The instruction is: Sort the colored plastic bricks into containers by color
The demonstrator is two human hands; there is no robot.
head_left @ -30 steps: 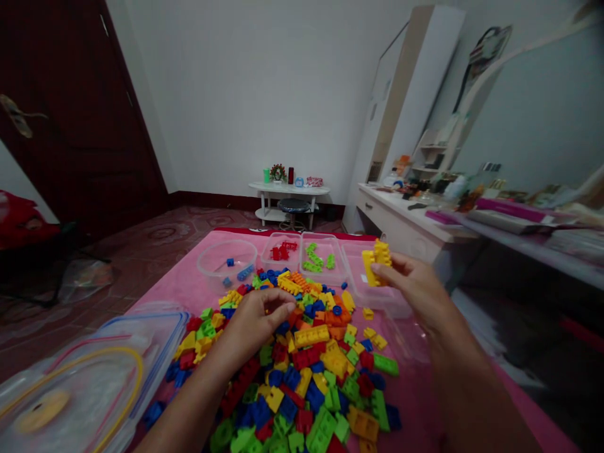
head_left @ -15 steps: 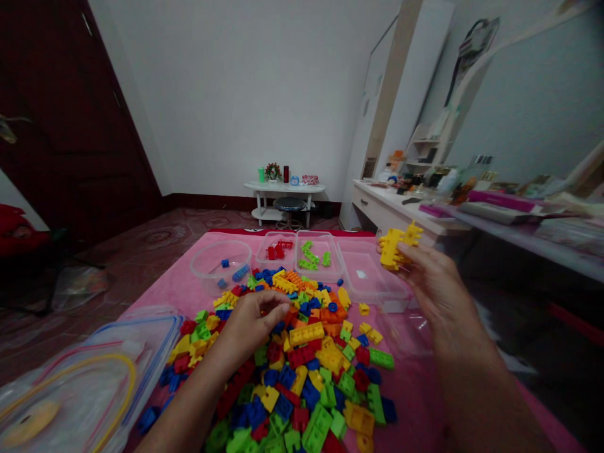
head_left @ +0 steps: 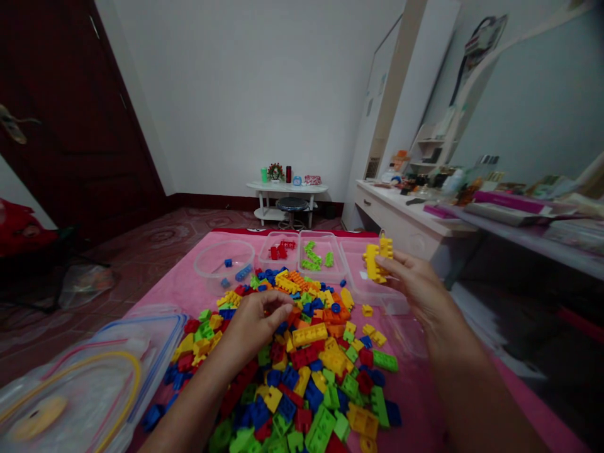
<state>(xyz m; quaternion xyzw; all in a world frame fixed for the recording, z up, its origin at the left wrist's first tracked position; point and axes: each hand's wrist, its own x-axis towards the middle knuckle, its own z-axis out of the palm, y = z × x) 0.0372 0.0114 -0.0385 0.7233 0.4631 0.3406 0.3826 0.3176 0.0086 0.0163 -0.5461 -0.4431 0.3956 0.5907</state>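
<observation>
Pink surface [head_left: 182, 289] carrying brick pile [head_left: 304, 358] under left hand [head_left: 257, 319], curling, hold unclear; right hand [head_left: 415, 280] pinching yellow bricks [head_left: 372, 264]: likely light, stiff, flat sides suiting grip.

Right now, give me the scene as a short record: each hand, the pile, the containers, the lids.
left hand: over the brick pile, fingers curled; grip unclear
right hand: holding yellow bricks raised
pile colours: red, blue, green, yellow, orange
surface: pink cloth
round tub: blue bricks
left tray: red bricks
middle tray: green bricks
right tray: partly hidden behind the right hand
lids: left of the pile
</observation>
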